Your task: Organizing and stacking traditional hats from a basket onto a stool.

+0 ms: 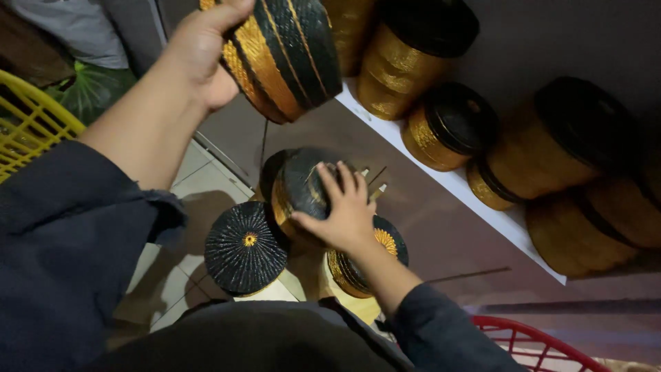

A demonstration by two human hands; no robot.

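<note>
Overhead, left hand (203, 52) around black-gold cap (282, 52)

A white shelf (511, 222) carries black-and-gold woven baskets (447, 127) lying on their sides.

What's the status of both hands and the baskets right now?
Left hand raised, gripping black-and-gold woven basket. Right hand gripping second basket in the low stack. More baskets on white shelf; nothing blocking.

The person wears a dark navy long-sleeved top. Its left sleeve (69, 227) is pushed up the forearm, well back from the 2 bare hands.
</note>
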